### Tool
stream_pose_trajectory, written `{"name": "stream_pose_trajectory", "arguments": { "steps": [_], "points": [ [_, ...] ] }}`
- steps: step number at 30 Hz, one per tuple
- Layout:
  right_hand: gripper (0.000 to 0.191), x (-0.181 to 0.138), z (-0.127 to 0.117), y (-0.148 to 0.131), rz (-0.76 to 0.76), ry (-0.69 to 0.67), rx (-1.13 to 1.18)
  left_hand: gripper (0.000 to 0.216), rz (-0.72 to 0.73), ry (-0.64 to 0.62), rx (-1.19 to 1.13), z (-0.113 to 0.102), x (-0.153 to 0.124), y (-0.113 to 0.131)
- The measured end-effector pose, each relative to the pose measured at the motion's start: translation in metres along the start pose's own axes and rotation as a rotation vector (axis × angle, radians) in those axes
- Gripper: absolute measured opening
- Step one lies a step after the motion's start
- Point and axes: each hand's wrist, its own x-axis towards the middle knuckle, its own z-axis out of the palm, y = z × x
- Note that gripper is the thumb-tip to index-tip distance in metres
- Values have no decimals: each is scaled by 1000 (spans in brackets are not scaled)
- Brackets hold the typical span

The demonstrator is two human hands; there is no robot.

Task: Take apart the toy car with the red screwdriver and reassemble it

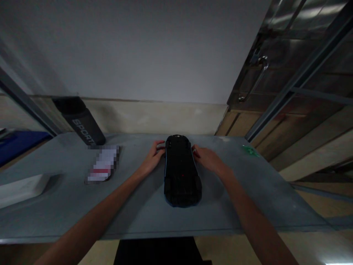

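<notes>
A toy car (182, 171) is turned bottom up in the middle of the grey table, its black underside and wheels facing me and a blue edge showing along its sides. My left hand (153, 156) grips its left side near the far end, fingers curled against the body. On the opposite side, my right hand (205, 157) holds the car with bent fingers, partly hidden by the hand itself. Whether the car rests fully on the table or is slightly lifted, I cannot tell.
A dark bottle (86, 125) marked SPORT stands at the back left of the table (138, 217). Near it lies a blurred-out item (103, 163). A white object (24, 189) sits at the left edge, and a small green piece (250, 150) lies at the right.
</notes>
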Motion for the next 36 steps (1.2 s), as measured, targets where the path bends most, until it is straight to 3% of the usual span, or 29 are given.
{"name": "stream_pose_trajectory", "arguments": {
  "steps": [4,7,15,27,36],
  "points": [
    [20,-4,-2,-5,1,-7,-12,71,-113,-38,-265,3,-8,-1],
    [21,-5,-3,-9,10,-13,-17,85,-183,-71,-317,4,-12,1],
    [19,-5,-11,-7,6,-3,17,69,-182,-83,-347,5,-15,8],
    [19,0,-6,2,-35,45,81,64,-113,-84,-263,-2,-9,8],
    [19,4,-15,-1,-41,271,261,71,-119,-76,-247,-5,-4,-5]
  ]
}}
